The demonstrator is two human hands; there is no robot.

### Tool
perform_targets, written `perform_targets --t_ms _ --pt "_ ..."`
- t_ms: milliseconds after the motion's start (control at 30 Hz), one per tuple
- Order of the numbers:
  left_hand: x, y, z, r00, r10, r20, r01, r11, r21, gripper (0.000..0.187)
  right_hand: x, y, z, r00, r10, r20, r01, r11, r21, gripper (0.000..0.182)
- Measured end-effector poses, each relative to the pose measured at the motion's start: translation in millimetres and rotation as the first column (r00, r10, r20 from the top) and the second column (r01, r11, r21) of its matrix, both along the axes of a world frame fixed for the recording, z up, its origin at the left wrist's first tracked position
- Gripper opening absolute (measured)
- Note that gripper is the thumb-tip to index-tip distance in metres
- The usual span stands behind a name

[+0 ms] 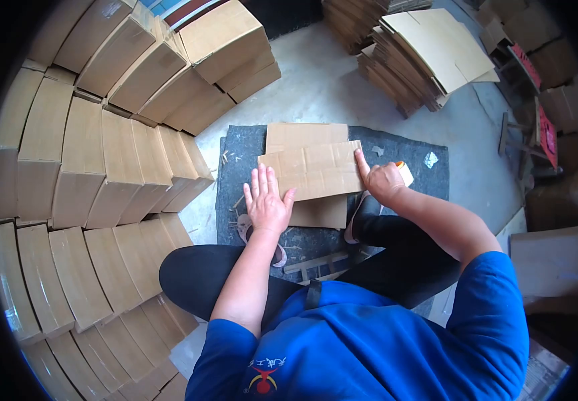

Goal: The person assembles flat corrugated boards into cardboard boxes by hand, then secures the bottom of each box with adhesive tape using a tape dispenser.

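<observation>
A creased rectangular piece of cardboard point(312, 170) lies at a slant over a second cardboard sheet point(305, 134), both on a dark mat point(422, 167). My left hand point(267, 200) rests on the upper piece's left edge, palm down with its fingers spread. At the right edge of that piece is my right hand point(379, 179), its index finger stretched along the cardboard and its other fingers curled. A roll with white and orange-red parts point(404, 172) shows beside the curled fingers, seemingly held in them.
Stacked cardboard boxes point(82, 140) fill the left side, and more boxes point(225, 40) stand at the upper left. Flat cardboard sheets point(436, 50) are piled at the upper right. A stool with a pink-red top point(546, 134) stands at the right. Scraps lie on the mat.
</observation>
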State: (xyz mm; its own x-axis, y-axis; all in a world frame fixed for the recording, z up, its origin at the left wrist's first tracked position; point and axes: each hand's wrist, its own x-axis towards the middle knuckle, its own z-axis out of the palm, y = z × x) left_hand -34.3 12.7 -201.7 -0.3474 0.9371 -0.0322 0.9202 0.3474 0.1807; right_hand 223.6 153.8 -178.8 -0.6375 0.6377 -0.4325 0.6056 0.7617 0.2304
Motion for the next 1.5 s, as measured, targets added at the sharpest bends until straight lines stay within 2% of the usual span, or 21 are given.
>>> perform_targets --t_ms 67,133,167,267,367,467,533,600,633,700,800,900,967,1000,1067,1133,1167,1233,1300,1367,1500 --pt "-19.3 -6.0 -16.4 0.963 0.215 0.160 -0.217 0.976 -0.004 0.090 -2.0 0.9 11.1 0.999 -0.042 -0.008 0.041 0.997 -0.066 0.078" --pt "-31.9 -9.7 -41.8 0.828 0.308 0.469 -0.335 0.942 -0.028 0.089 -5.3 4.3 38.3 0.992 -0.112 0.050 0.118 0.985 -0.129 0.083" --pt "-34.6 -10.0 -36.1 0.727 0.274 0.630 -0.294 0.953 -0.075 0.084 -6.7 5.2 56.3 0.985 -0.142 0.093 0.156 0.973 -0.170 0.086" --pt "-30.8 -11.1 -35.0 0.662 0.302 0.686 -0.344 0.936 -0.079 0.070 4.6 12.2 74.8 0.977 -0.207 0.049 0.212 0.930 -0.299 0.083" --pt "-29.5 -5.9 -33.3 0.674 0.325 0.663 -0.387 0.920 -0.058 0.062 0.8 4.3 50.0 0.914 -0.406 0.018 0.367 0.805 -0.466 0.080" --pt "-29.9 -5.5 -36.1 0.495 0.335 0.802 -0.440 0.892 -0.101 0.062 -13.8 -3.9 33.3 0.789 -0.615 0.007 0.476 0.604 -0.639 0.074" --pt "-27.2 -6.5 -28.3 0.457 0.376 0.806 -0.457 0.877 -0.150 0.062 -14.0 -1.4 37.2 0.772 -0.635 -0.014 0.459 0.573 -0.678 0.072" --pt "-24.6 -1.5 7.6 0.378 0.447 0.811 -0.470 0.847 -0.249 0.059 -12.7 6.8 40.1 0.616 -0.784 -0.078 0.434 0.420 -0.797 0.075" --pt "-23.8 3.2 11.4 0.348 0.397 0.849 -0.490 0.849 -0.197 0.058 -8.2 19.6 32.5 0.565 -0.821 -0.084 0.415 0.371 -0.831 0.078" --pt "-19.1 17.7 41.2 0.336 0.341 0.878 -0.501 0.854 -0.140 0.054 -14.6 45.2 65.5 0.589 -0.803 -0.090 0.448 0.417 -0.791 0.076" --pt "-11.6 58.0 90.6 0.388 0.042 0.921 -0.542 0.818 0.192 0.059 -39.5 97.8 148.5 0.661 -0.704 -0.260 0.406 0.626 -0.666 0.063" --pt "-11.0 83.1 120.5 0.490 -0.221 0.843 -0.484 0.735 0.474 0.072 -45.1 154.2 172.3 0.517 -0.651 -0.556 0.151 0.709 -0.689 0.055" --pt "-14.2 103.5 130.3 0.636 -0.324 0.701 -0.405 0.632 0.660 0.076 -64.9 189.0 185.3 0.395 -0.606 -0.691 0.011 0.755 -0.656 0.059" --pt "-19.3 116.1 127.4 0.663 -0.374 0.648 -0.370 0.589 0.719 0.081 -80.2 210.1 191.0 0.422 -0.566 -0.709 0.077 0.801 -0.594 0.060" --pt "-28.6 138.5 130.5 0.821 -0.290 0.492 -0.251 0.590 0.767 0.085 -123.9 234.8 216.7 0.467 -0.501 -0.729 0.173 0.860 -0.480 0.067" --pt "-38.8 165.0 128.4 0.823 -0.314 0.474 -0.196 0.627 0.754 0.086 -171.7 266.5 209.4 0.465 -0.458 -0.758 0.330 0.884 -0.331 0.074" --pt "-43.9 179.6 122.6 0.810 -0.319 0.492 -0.182 0.660 0.729 0.085 -192.8 287.8 192.0 0.468 -0.370 -0.803 0.315 0.918 -0.239 0.070" --pt "-62.7 212.3 102.5 0.745 -0.366 0.557 -0.153 0.720 0.677 0.083 -238.1 289.5 188.6 0.509 -0.396 -0.764 0.379 0.900 -0.214 0.055" --pt "-83.3 239.0 89.2 0.780 -0.296 0.552 -0.135 0.781 0.609 0.080 -269.4 288.3 182.9 0.567 -0.352 -0.745 0.396 0.909 -0.128 0.042" --pt "-109.1 256.0 75.1 0.808 -0.278 0.519 -0.116 0.789 0.603 0.074 -289.3 288.1 182.2 0.620 -0.307 -0.722 0.410 0.911 -0.035 0.038" --pt "-148.8 252.9 65.1 0.833 -0.269 0.483 -0.151 0.729 0.667 0.061 -305.2 301.5 172.4 0.580 -0.208 -0.787 0.468 0.876 0.114 0.028"
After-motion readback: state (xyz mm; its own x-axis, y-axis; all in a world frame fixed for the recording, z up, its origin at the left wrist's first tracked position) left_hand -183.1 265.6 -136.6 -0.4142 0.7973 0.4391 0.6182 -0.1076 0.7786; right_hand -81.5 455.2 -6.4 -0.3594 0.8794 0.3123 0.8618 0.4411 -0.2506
